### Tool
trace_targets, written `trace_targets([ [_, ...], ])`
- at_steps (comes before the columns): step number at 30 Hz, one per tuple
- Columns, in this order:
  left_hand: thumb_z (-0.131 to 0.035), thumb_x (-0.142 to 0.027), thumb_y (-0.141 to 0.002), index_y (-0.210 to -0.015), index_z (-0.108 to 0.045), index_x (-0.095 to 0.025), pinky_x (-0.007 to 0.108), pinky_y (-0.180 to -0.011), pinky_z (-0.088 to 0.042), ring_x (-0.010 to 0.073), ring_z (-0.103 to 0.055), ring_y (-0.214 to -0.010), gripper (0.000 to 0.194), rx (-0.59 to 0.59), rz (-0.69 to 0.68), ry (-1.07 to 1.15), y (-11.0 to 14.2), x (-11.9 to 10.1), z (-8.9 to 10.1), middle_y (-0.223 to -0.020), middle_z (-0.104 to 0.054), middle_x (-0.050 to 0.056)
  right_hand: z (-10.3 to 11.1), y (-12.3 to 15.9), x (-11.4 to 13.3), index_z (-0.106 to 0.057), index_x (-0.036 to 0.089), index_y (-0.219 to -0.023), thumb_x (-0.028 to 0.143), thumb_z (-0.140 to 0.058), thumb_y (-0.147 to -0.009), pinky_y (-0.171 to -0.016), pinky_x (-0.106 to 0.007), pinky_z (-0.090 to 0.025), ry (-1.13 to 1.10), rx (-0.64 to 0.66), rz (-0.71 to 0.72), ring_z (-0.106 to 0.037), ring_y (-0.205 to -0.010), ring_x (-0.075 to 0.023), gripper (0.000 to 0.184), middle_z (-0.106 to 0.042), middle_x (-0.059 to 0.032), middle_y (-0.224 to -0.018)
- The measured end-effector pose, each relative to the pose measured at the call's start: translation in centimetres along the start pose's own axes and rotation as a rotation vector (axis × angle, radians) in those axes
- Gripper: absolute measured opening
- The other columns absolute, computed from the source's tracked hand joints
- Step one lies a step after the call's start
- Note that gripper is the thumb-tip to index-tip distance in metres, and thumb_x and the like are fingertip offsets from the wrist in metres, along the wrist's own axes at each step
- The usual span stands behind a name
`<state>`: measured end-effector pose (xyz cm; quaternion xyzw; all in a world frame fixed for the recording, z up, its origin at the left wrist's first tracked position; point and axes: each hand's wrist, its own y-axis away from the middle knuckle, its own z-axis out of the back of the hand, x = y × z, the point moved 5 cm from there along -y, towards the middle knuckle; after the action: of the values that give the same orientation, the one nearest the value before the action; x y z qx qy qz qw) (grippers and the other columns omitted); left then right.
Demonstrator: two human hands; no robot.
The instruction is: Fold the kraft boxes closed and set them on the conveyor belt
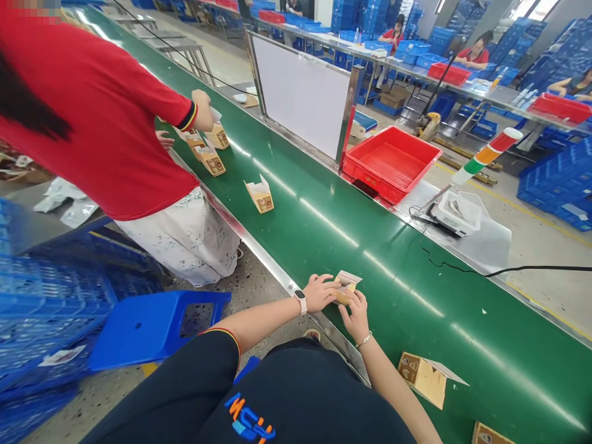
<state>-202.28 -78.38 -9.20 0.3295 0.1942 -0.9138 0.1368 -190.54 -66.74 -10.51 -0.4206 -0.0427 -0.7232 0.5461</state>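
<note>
A small brown and cream cardboard box (pixel 343 296) with a raised flap is on the green conveyor belt (pixel 314 234), close to its near edge. From the left, my left hand (pixel 320 293) grips it, fingers over its side. My right hand (pixel 356 314) is closed around the opposite side, thumb toward me. Fingers cover much of the box, so what it contains is hidden. To the right of my right forearm lies another open-flapped box (pixel 422 377). Part of a further box (pixel 489 434) shows at the bottom edge.
A co-worker in a red shirt (pixel 106 117) stands at the left, hands near several boxes. One open box (pixel 260 196) stands on the belt between us. Across the belt are a white board (pixel 303 92), a red tray (pixel 393 161) and a signal light (pixel 488 157). A blue stool (pixel 139 327) stands at left.
</note>
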Motion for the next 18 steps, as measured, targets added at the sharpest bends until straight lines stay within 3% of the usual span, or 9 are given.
trace_targets([
  [3, -0.059, -0.028, -0.085, -0.081, -0.063, -0.021, 0.046, -0.095, -0.036, 0.0263, -0.055, -0.108, 0.009, -0.092, 0.179, 0.19, -0.9, -0.1, -0.6, -0.098, -0.068, 0.005, 0.2, 0.3, -1.2, -0.059, 0.02, -0.067, 0.048, -0.055, -0.083, -0.094, -0.044, -0.046, -0.108, -0.152, -0.262, -0.054, -0.104, -0.0254, 0.032, -0.063, -0.0102, -0.097],
  [4, -0.065, -0.028, -0.08, -0.083, -0.06, -0.02, 0.044, -0.094, -0.039, 0.0242, -0.057, -0.102, 0.009, -0.149, 0.278, 0.287, -1.0, 0.1, -0.8, -0.099, -0.065, 0.005, 0.1, 0.6, -1.6, -0.056, 0.019, -0.07, 0.049, -0.054, -0.083, -0.089, -0.042, -0.049, -0.104, -0.212, -0.33, -0.054, -0.103, -0.0246, 0.032, -0.06, -0.0115, -0.1],
  [6, -0.074, -0.023, -0.069, -0.094, -0.055, -0.019, 0.04, -0.09, -0.044, 0.0206, -0.058, -0.093, 0.032, -0.23, 0.496, 0.486, -1.1, 0.8, -1.7, -0.109, -0.059, 0.007, -0.2, 1.3, -2.3, -0.054, 0.018, -0.084, 0.05, -0.052, -0.082, -0.078, -0.038, -0.052, -0.092, -0.3, -0.456, -0.055, -0.096, -0.0224, 0.032, -0.052, -0.0134, -0.107],
  [8, -0.076, -0.018, -0.065, -0.099, -0.051, -0.018, 0.038, -0.085, -0.048, 0.0193, -0.059, -0.089, 0.042, -0.207, 0.641, 0.627, -1.4, 1.0, -2.9, -0.111, -0.057, 0.009, -0.7, 1.9, -3.0, -0.05, 0.018, -0.097, 0.05, -0.051, -0.081, -0.07, -0.035, -0.053, -0.1, -0.347, -0.574, -0.056, -0.084, -0.0191, 0.036, -0.048, -0.0132, -0.108],
  [12, -0.073, -0.014, -0.068, -0.093, -0.051, -0.017, 0.034, -0.075, -0.052, 0.0189, -0.062, -0.082, 0.033, -0.051, 0.657, 0.728, -2.2, 0.1, -3.9, -0.097, -0.062, 0.007, -1.0, 3.0, -3.1, -0.045, 0.017, -0.108, 0.051, -0.052, -0.078, -0.073, -0.035, -0.054, -0.135, -0.352, -0.704, -0.057, -0.081, -0.0186, 0.046, -0.047, -0.0141, -0.11],
  [16, -0.081, -0.018, -0.065, -0.096, -0.054, -0.016, 0.033, -0.083, -0.05, 0.0196, -0.06, -0.093, 0.041, 0.009, 0.617, 0.646, 0.2, 0.6, -1.6, -0.099, -0.062, 0.007, 0.6, 6.4, -1.1, -0.048, 0.018, -0.104, 0.054, -0.057, -0.073, -0.075, -0.034, -0.053, -0.216, -0.262, -0.729, -0.057, -0.085, -0.0196, 0.048, -0.053, -0.0116, -0.106],
  [18, -0.079, -0.026, -0.071, -0.086, -0.057, -0.014, 0.032, -0.078, -0.051, 0.0178, -0.06, -0.085, 0.029, 0.161, 0.579, 0.538, 2.0, 1.4, -0.8, -0.087, -0.062, 0.004, 1.7, 9.6, 0.6, -0.051, 0.02, -0.087, 0.053, -0.057, -0.073, -0.067, -0.031, -0.052, -0.28, -0.145, -0.73, -0.056, -0.071, -0.0165, 0.036, -0.057, -0.0041, -0.084],
])
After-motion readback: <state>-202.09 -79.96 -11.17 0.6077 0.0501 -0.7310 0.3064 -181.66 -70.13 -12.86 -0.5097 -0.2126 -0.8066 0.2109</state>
